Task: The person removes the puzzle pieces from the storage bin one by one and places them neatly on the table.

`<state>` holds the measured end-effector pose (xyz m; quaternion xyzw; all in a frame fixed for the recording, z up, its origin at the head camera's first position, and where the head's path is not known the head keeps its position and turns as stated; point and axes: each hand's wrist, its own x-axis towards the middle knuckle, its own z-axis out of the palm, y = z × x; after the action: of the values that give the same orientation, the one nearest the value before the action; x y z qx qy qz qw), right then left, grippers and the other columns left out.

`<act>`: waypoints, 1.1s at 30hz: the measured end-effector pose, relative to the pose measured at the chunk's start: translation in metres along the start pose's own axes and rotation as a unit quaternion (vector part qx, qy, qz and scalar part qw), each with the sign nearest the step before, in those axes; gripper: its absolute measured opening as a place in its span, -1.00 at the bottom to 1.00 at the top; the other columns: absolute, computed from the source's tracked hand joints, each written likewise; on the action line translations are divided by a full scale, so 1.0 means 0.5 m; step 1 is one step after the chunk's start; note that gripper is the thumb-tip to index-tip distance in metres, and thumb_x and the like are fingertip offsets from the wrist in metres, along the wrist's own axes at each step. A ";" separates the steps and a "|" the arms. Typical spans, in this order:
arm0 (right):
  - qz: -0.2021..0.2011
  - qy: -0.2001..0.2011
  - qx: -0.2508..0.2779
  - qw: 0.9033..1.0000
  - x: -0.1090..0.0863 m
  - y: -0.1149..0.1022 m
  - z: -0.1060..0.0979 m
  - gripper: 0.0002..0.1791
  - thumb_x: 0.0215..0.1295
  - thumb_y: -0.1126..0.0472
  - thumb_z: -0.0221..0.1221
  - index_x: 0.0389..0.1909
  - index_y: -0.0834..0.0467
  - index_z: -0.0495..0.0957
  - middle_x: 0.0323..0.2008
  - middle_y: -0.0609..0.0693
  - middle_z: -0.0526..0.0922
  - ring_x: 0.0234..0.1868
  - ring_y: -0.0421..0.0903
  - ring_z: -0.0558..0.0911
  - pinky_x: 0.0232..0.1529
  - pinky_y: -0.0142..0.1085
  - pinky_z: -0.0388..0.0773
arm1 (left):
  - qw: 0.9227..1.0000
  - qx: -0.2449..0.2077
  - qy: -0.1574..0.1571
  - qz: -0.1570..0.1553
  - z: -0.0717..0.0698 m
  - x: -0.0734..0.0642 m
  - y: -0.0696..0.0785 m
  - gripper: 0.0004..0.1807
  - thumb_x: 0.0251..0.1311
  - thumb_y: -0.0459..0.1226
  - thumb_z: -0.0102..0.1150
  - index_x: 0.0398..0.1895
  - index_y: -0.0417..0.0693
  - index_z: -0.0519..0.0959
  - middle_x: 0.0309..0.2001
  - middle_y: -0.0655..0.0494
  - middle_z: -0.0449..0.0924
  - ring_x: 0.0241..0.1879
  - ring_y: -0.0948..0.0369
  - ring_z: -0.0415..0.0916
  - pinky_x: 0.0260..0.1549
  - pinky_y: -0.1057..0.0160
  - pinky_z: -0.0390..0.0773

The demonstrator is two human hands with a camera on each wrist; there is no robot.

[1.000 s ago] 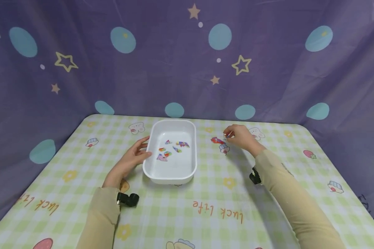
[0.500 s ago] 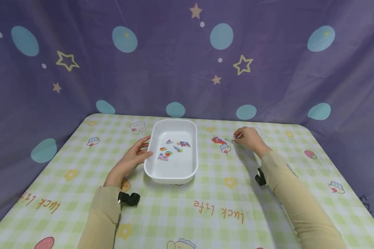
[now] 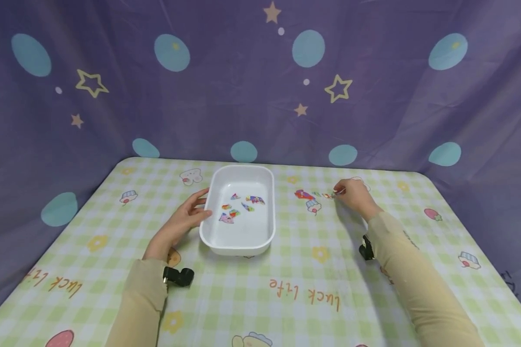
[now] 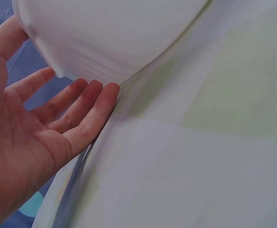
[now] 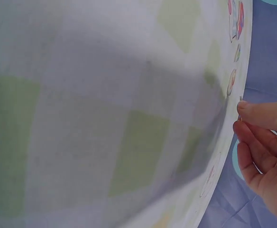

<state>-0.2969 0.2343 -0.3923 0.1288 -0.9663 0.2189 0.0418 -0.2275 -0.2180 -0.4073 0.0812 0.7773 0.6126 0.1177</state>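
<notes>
A white rectangular tray [image 3: 237, 242] stands on the table, with several small colourful flat pieces [image 3: 234, 213] lying inside. At its left side my left hand [image 3: 185, 219] holds it, thumb over the rim and fingers against the outer wall, also seen on the left hand [image 4: 58, 118] in the left wrist view. To the right of the tray, my right hand [image 3: 356, 196] pinches a thin small flat piece [image 5: 241, 100] between thumb and fingertips, close over the tabletop. Left of those fingertips lie a red flat piece [image 3: 304, 194], a small greenish piece [image 3: 316, 193] and a small orange-and-white piece [image 3: 327, 195].
A green-and-white checked cloth [image 3: 286, 270] with printed cartoons and lettering covers the table. Behind it hangs a purple curtain [image 3: 243, 86] with stars and blue ovals. Black wrist cameras sit at the left cuff [image 3: 179, 276] and the right cuff [image 3: 366, 248].
My right hand has moved a little to the right, away from the red piece, and the small greenish and orange-and-white pieces now show beside it. Left hand and tray stay put.
</notes>
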 end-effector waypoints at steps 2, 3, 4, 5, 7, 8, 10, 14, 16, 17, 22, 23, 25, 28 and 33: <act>0.005 -0.003 0.004 1.000 -0.001 0.002 0.001 -0.79 0.04 0.41 0.18 -0.25 0.35 0.58 -0.25 0.23 0.64 -0.24 0.11 0.63 -0.14 -0.10 0.53 | 1.000 0.001 0.001 0.003 -0.002 0.000 -0.002 -0.25 0.18 -0.17 0.14 0.39 0.25 0.02 0.27 -0.12 0.14 0.11 -0.02 0.30 -0.13 0.18 0.53; 0.004 -0.005 0.006 1.000 -0.002 0.003 0.002 -0.79 0.04 0.42 0.18 -0.25 0.36 0.58 -0.25 0.24 0.64 -0.24 0.12 0.63 -0.14 -0.09 0.52 | 1.000 0.002 0.002 0.004 -0.003 0.000 -0.003 -0.25 0.17 -0.16 0.14 0.39 0.25 0.02 0.27 -0.12 0.14 0.11 -0.02 0.30 -0.13 0.18 0.53; 0.002 -0.008 0.007 1.000 -0.003 0.004 0.003 -0.79 0.04 0.42 0.18 -0.24 0.37 0.57 -0.26 0.25 0.64 -0.24 0.13 0.63 -0.13 -0.08 0.52 | 1.000 0.003 0.003 0.005 -0.003 -0.001 -0.003 -0.25 0.17 -0.16 0.14 0.39 0.25 0.02 0.27 -0.12 0.14 0.11 -0.02 0.30 -0.13 0.18 0.52; 0.002 -0.011 0.009 1.000 -0.005 0.005 0.004 -0.79 0.04 0.42 0.18 -0.25 0.38 0.57 -0.26 0.26 0.63 -0.24 0.13 0.62 -0.12 -0.08 0.52 | 1.000 0.004 0.002 0.007 -0.004 -0.002 -0.003 -0.24 0.17 -0.15 0.15 0.39 0.24 0.02 0.27 -0.12 0.14 0.11 -0.02 0.29 -0.13 0.18 0.52; 0.006 -0.014 0.011 1.000 -0.009 0.007 0.005 -0.79 0.04 0.42 0.19 -0.25 0.39 0.56 -0.27 0.27 0.63 -0.24 0.14 0.61 -0.12 -0.07 0.51 | 1.000 0.005 0.001 0.009 -0.004 -0.002 -0.002 -0.23 0.16 -0.13 0.16 0.39 0.25 0.02 0.27 -0.12 0.14 0.12 -0.02 0.29 -0.13 0.18 0.52; 0.008 -0.016 0.010 1.000 -0.011 0.008 0.006 -0.79 0.04 0.42 0.19 -0.26 0.39 0.56 -0.27 0.26 0.63 -0.24 0.14 0.61 -0.11 -0.06 0.50 | 1.000 0.006 0.000 0.008 -0.004 -0.002 -0.002 -0.23 0.15 -0.13 0.16 0.39 0.25 0.02 0.27 -0.12 0.14 0.12 -0.02 0.29 -0.12 0.18 0.52; 0.010 -0.020 0.011 1.000 -0.016 0.011 0.007 -0.79 0.05 0.42 0.19 -0.25 0.39 0.56 -0.28 0.26 0.63 -0.24 0.14 0.60 -0.12 -0.06 0.50 | 1.000 0.006 -0.004 0.006 -0.003 -0.001 -0.003 -0.23 0.16 -0.13 0.16 0.40 0.26 0.01 0.27 -0.12 0.14 0.14 -0.03 0.28 -0.11 0.18 0.51; 0.003 -0.019 0.011 1.000 -0.018 0.016 0.009 -0.80 0.05 0.42 0.19 -0.26 0.39 0.56 -0.29 0.25 0.63 -0.25 0.13 0.61 -0.14 -0.07 0.51 | 1.000 0.006 -0.004 0.000 -0.003 0.000 -0.005 -0.23 0.16 -0.14 0.15 0.39 0.27 0.01 0.27 -0.11 0.14 0.15 -0.05 0.27 -0.11 0.17 0.51; -0.001 -0.014 0.013 1.000 -0.017 0.017 0.009 -0.80 0.03 0.43 0.18 -0.27 0.39 0.56 -0.30 0.26 0.63 -0.26 0.13 0.61 -0.15 -0.06 0.51 | 1.000 0.005 -0.003 0.002 -0.003 0.000 -0.006 -0.24 0.17 -0.15 0.15 0.39 0.27 0.01 0.27 -0.11 0.14 0.15 -0.05 0.27 -0.11 0.17 0.51; 0.000 -0.012 0.014 1.000 -0.016 0.017 0.009 -0.80 0.03 0.44 0.18 -0.27 0.39 0.56 -0.30 0.26 0.63 -0.26 0.13 0.61 -0.15 -0.06 0.51 | 1.000 0.003 -0.002 0.004 -0.003 0.000 -0.006 -0.24 0.16 -0.14 0.15 0.39 0.28 0.02 0.27 -0.11 0.14 0.14 -0.04 0.28 -0.11 0.16 0.51; 0.008 -0.019 0.012 1.000 -0.014 0.018 0.011 -0.80 0.02 0.44 0.18 -0.27 0.37 0.57 -0.32 0.24 0.64 -0.27 0.11 0.61 -0.14 -0.07 0.51 | 1.000 0.002 -0.001 0.003 -0.002 -0.002 -0.005 -0.24 0.16 -0.14 0.16 0.39 0.26 0.02 0.26 -0.11 0.15 0.11 -0.01 0.30 -0.12 0.16 0.52; 0.007 -0.020 0.010 1.000 -0.014 0.019 0.011 -0.80 0.02 0.43 0.18 -0.28 0.37 0.58 -0.33 0.24 0.64 -0.27 0.10 0.61 -0.14 -0.08 0.51 | 1.000 0.004 0.000 0.001 -0.002 -0.002 -0.005 -0.23 0.16 -0.15 0.15 0.39 0.26 0.02 0.26 -0.11 0.15 0.11 -0.01 0.30 -0.12 0.17 0.52; 0.003 -0.021 0.007 1.000 -0.015 0.019 0.012 -0.81 0.01 0.43 0.19 -0.29 0.37 0.58 -0.34 0.23 0.64 -0.29 0.09 0.61 -0.16 -0.08 0.51 | 1.000 0.005 0.000 -0.001 -0.002 -0.002 -0.005 -0.23 0.16 -0.16 0.15 0.39 0.25 0.01 0.26 -0.12 0.15 0.10 -0.01 0.31 -0.12 0.17 0.53; -0.002 -0.014 0.005 1.000 -0.015 0.019 0.009 -0.81 0.00 0.43 0.21 -0.30 0.37 0.59 -0.35 0.22 0.65 -0.30 0.09 0.61 -0.17 -0.09 0.51 | 1.000 0.005 -0.001 0.002 -0.001 -0.002 -0.004 -0.24 0.17 -0.16 0.15 0.40 0.25 0.01 0.26 -0.12 0.14 0.11 -0.01 0.30 -0.13 0.17 0.53; 0.015 -0.024 0.006 1.000 -0.013 0.012 -0.001 -0.78 0.06 0.39 0.18 -0.24 0.37 0.58 -0.27 0.24 0.64 -0.24 0.12 0.61 -0.12 -0.06 0.49 | 1.000 0.004 -0.002 0.010 -0.001 -0.001 -0.006 -0.25 0.18 -0.16 0.13 0.39 0.26 0.01 0.26 -0.12 0.15 0.10 -0.02 0.31 -0.14 0.16 0.53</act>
<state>-0.2924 0.2413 -0.3953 0.1192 -0.9677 0.2217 0.0145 -0.2270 -0.2191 -0.4099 0.0903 0.7787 0.6105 0.1129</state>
